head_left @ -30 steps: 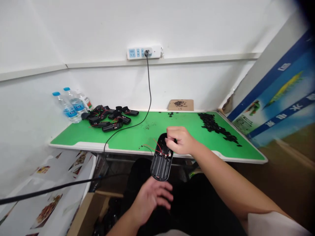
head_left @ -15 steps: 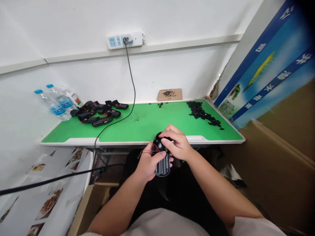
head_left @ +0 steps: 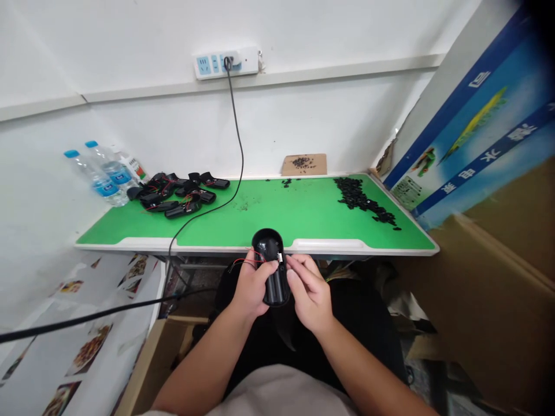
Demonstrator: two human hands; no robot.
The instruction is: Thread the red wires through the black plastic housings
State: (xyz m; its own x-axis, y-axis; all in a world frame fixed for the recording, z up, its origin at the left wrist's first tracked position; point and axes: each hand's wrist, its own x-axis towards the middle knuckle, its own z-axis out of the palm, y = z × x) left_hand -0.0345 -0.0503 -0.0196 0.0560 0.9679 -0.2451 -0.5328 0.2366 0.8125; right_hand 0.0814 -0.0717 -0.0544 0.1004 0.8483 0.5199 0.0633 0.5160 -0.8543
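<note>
A black plastic housing [head_left: 269,245], rounded at its far end and with long battery-like slots at its near end, is held tilted above my lap, in front of the table edge. Thin red wires [head_left: 243,261] stick out of its left side, and a small white part [head_left: 280,257] shows at its right inner edge. My left hand [head_left: 254,286] is closed round the housing from the left, its thumb pressing on the inside. At the right rim, the bent fingers and thumb of my right hand [head_left: 311,292] are closed against the housing; their tips are partly hidden.
Several similar black housings [head_left: 186,193] with red wires lie at the left of the green table [head_left: 286,211], beside water bottles [head_left: 106,182]. Small black parts [head_left: 359,199] are heaped at the right. A black cable [head_left: 236,121] crosses the table from a power strip [head_left: 228,63]. Cardboard [head_left: 498,277] stands right.
My right hand has moved from the top of the housing down to its right rim. The housing has shifted slightly left, and its inside and white part now show.
</note>
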